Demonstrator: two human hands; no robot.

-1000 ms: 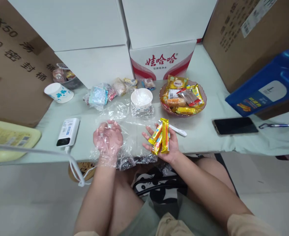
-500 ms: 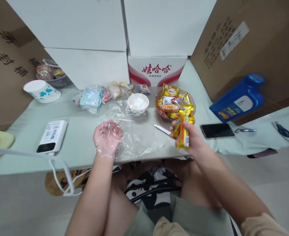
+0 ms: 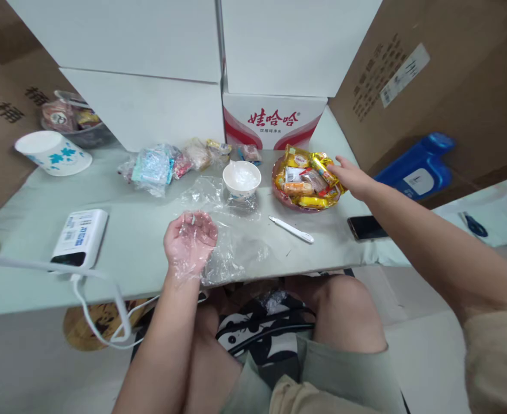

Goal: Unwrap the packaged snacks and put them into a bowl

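My left hand [image 3: 192, 238] lies palm up near the table's front edge, fingers loosely curled and apart. Clear plastic film [image 3: 223, 256] covers its palm and wrist and spreads onto the table; whether the hand is inside a bag I cannot tell. My right hand [image 3: 352, 177] is at the right rim of a pinkish glass bowl [image 3: 283, 198], its visible fingers stretched out beside the gold snack packets [image 3: 322, 168]. Some of its fingers are hidden by the packets. Other wrapped snacks [image 3: 299, 188] fill the bowl. A white paper bowl [image 3: 241, 179] with clear plastic inside stands left of it.
A white pen-like cutter [image 3: 291, 230] lies before the snack bowl. Several wrapped packets [image 3: 154, 168] line the back. Leftward are a paper cup [image 3: 57, 154] and a power bank [image 3: 81, 237] with a white cable. Rightward are a phone [image 3: 364, 228], blue bottle [image 3: 421, 169] and cartons.
My right hand has carried the gold snack packets up and back to the glass bowl, where they now lie on top. My left hand stays nearly still. The white cutter is now fully visible.
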